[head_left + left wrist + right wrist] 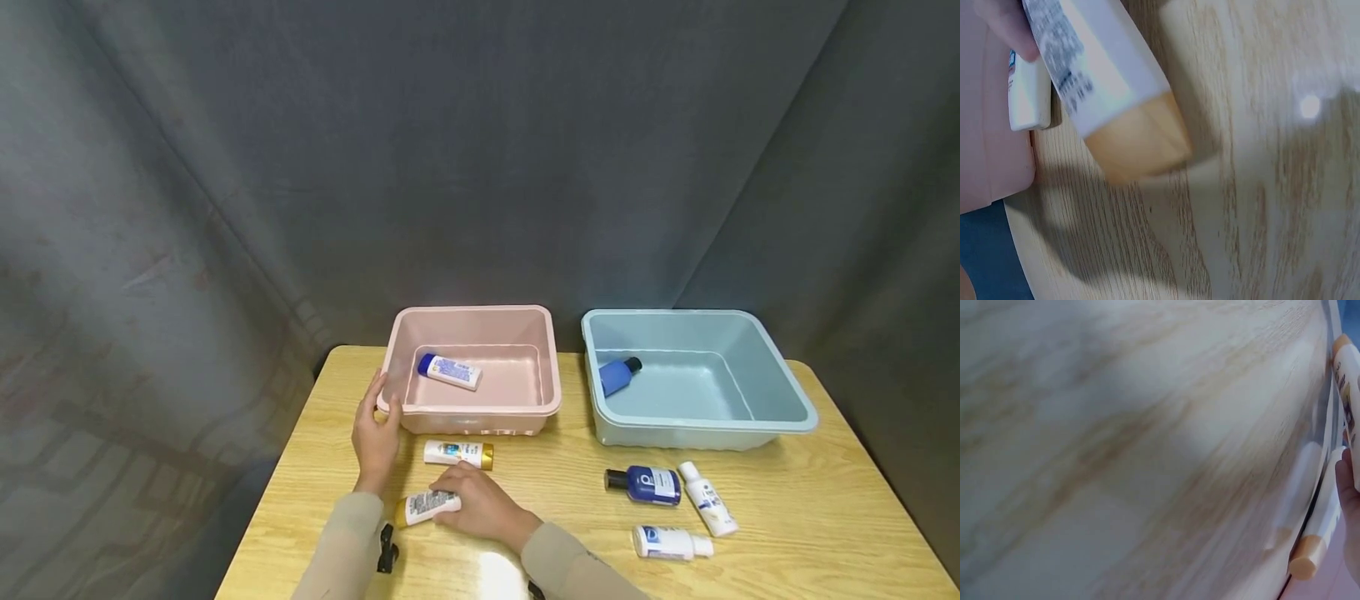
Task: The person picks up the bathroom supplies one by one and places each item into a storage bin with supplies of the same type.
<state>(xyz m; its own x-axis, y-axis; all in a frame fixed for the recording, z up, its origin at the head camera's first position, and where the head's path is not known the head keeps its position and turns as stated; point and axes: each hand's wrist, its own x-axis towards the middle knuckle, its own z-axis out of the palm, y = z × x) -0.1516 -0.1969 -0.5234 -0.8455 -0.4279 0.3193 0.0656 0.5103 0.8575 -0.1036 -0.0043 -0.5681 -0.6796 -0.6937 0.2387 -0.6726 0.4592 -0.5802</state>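
My right hand (480,504) holds a white bottle with a gold cap (431,507) by its end opposite the cap, tilted over the table in front of the pink bin. In the left wrist view this bottle (1097,62) looks large, its gold cap toward the camera. My left hand (377,437) touches the front left corner of the pink bin (480,411), thumb on the front and fingers along the side. A second white bottle with a gold cap (450,452) lies just before the bin. Inside the bin is a white bottle with a blue cap (452,372).
To the right stands a light blue bin (705,423) with a blue bottle (617,376) inside. Before it lie a dark blue bottle (654,485) and two white bottles (708,500). A grey curtain (480,150) hangs behind the wooden table (570,500).
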